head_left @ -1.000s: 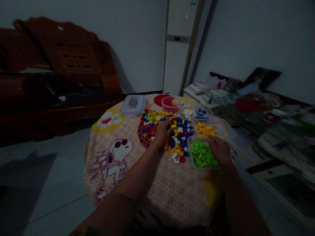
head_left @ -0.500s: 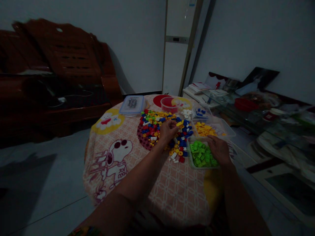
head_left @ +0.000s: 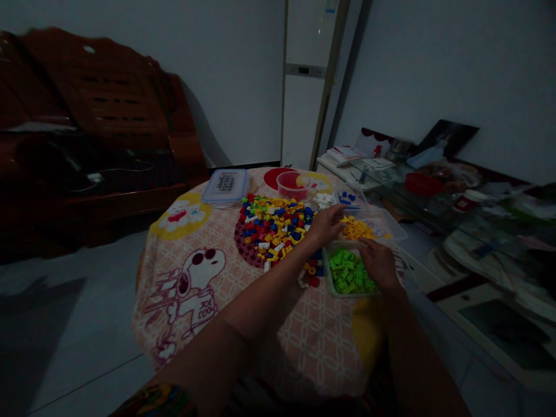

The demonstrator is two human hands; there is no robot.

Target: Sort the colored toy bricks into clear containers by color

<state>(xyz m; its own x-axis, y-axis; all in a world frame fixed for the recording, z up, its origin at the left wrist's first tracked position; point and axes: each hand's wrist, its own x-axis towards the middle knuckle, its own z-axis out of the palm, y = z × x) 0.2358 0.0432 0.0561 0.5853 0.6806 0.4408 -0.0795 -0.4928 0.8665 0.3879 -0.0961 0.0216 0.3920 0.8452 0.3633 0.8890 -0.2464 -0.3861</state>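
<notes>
My left hand (head_left: 325, 226) is at the left edge of a clear tray (head_left: 393, 225) holding yellow toy bricks (head_left: 357, 229). Its fingers are bent together; whether a brick is between them is hidden. Below that tray is a clear box (head_left: 329, 284) of light green bricks (head_left: 347, 272). My right hand (head_left: 380, 265) reaches over this box's right side, fingers stretched toward its far rim, with no brick visible in them. To the left of my left hand spreads a pile of mixed toy bricks (head_left: 275, 229), red, blue, yellow, white and green.
Behind the pile stand a round clear tub (head_left: 292, 184), white bricks (head_left: 324, 200) and a small container with blue bricks (head_left: 347, 198). A lidded box (head_left: 226, 186) lies at the back left of the cloth-covered round table (head_left: 260, 315). A cluttered glass-topped table (head_left: 417, 202) stands right.
My left hand has moved right, from the pile, where it held a yellow brick, to the yellow bricks' tray. My right hand has stayed by the green box. The view has shifted slightly.
</notes>
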